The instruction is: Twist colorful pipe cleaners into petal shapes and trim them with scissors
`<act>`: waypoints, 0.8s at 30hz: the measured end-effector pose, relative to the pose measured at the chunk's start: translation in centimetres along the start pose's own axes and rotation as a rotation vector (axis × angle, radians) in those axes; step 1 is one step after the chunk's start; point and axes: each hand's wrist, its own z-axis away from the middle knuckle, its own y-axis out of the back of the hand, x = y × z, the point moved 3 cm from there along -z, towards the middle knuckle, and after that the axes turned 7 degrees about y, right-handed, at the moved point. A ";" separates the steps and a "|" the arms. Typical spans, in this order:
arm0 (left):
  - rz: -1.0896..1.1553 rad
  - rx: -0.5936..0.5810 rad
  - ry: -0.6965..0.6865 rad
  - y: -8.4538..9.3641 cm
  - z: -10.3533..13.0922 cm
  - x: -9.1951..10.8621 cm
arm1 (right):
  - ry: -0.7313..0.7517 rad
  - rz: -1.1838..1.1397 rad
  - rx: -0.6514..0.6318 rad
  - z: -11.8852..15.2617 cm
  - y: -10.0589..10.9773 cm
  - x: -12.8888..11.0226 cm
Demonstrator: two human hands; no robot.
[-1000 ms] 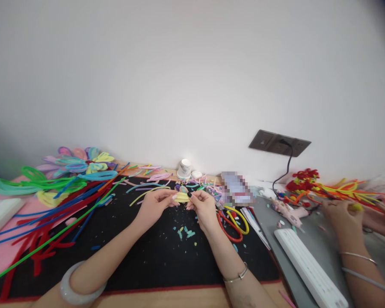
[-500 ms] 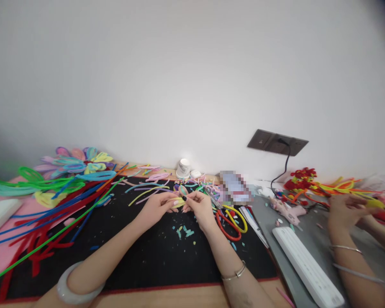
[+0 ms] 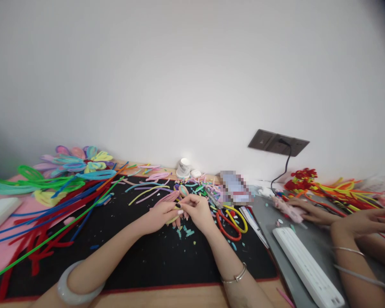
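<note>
Over the middle of the black mat (image 3: 141, 265), my left hand (image 3: 162, 217) is closed on a yellow fuzzy piece (image 3: 172, 220), most of which its fingers hide. My right hand (image 3: 197, 210) meets it fingertip to fingertip, thumb and fingers pinched at the same spot; what exactly it grips is too small to tell. Just behind the hands lie pink looped stems (image 3: 170, 196) and a multicoloured loop (image 3: 183, 191). Small teal clippings (image 3: 188, 232) are scattered in front of them.
Pastel looped petals (image 3: 83, 160) and long coloured stems (image 3: 60, 205) lie left. A white cup (image 3: 183, 167) stands at the wall. Red-and-yellow handled scissors (image 3: 227, 224) lie right. Beyond are a white power strip (image 3: 308, 265) and another person's hands (image 3: 362, 224).
Both my hands have shifted slightly down, and the yellow piece is now more covered. The other person's hands have moved apart, one reaching to the pink glue gun.
</note>
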 end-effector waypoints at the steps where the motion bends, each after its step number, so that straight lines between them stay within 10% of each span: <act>1: 0.023 -0.016 0.012 0.0 0.1 0.1 | 0.004 0.009 -0.007 0.0 0.0 -0.1; 13: 0.137 -0.010 0.030 -0.6 -0.3 -1.3 | 0.190 0.208 0.002 -0.3 0.3 -0.7; 24: -0.491 0.280 -0.211 0.4 0.2 0.0 | 0.116 0.403 -0.136 0.0 -0.1 0.1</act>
